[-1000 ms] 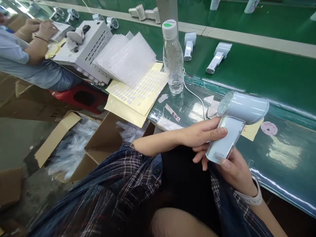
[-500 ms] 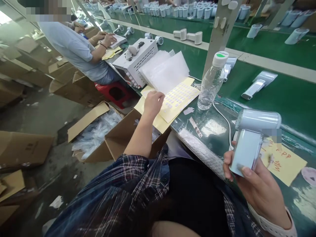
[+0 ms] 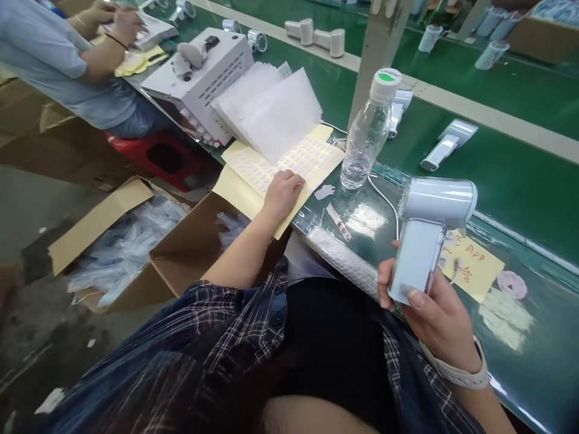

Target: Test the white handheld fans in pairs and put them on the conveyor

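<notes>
One pale handheld device (image 3: pixel 425 235) is gripped by its handle in the right hand (image 3: pixel 434 313), right of centre; the left hand (image 3: pixel 283 193), fingers curled, is pressed on one yellow sticker sheet (image 3: pixel 312 160) at centre; whether a sticker is pinched cannot be told; one water bottle (image 3: pixel 366 135) stands just beside; two devices (image 3: pixel 446 144) lie on the green belt (image 3: pixel 520 175), upper right.

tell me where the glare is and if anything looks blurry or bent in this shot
Head view: overhead light glares off the glossy green table near the water bottle; the right hand and white handheld device are sharp; the plaid shirt is soft; the conveyor edge slants with wide-angle distortion.
</notes>
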The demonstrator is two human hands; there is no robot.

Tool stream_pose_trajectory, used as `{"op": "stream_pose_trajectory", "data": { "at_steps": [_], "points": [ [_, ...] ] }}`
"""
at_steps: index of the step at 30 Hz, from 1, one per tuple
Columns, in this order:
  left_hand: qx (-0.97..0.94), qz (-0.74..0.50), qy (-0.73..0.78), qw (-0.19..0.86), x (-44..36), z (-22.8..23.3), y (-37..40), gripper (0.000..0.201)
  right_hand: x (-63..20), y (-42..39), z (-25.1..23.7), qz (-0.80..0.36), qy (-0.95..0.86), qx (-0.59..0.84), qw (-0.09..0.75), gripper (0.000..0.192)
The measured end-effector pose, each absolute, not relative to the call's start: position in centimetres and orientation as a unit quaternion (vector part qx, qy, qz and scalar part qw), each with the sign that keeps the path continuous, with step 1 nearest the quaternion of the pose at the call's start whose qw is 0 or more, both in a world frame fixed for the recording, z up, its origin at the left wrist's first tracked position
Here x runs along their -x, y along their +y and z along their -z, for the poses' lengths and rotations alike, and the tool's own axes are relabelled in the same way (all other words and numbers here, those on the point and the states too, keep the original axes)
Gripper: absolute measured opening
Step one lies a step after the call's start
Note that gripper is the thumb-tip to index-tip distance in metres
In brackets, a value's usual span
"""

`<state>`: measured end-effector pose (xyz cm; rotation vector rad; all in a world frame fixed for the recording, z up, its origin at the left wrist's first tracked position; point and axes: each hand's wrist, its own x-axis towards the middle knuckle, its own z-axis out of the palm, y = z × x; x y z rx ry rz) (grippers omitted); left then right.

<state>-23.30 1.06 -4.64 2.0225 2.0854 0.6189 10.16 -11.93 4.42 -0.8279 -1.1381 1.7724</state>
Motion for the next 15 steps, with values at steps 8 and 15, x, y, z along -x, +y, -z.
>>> {"op": "stream_pose_trajectory", "data": {
  "at_steps": [8,15],
  "points": [
    [-0.643,-0.236,0.719,0.119,23.2,4.2,1.5,0.01,-10.7,-12.4,-4.0,-0.698,-0.467,0.321,0.438,0.047],
    [-0.594,-0.353,0.711,0.129,21.4,2.8,0.4,0.007,-10.9,-12.7,-3.8,-0.698,-0.466,0.314,0.443,0.041]
  ]
}}
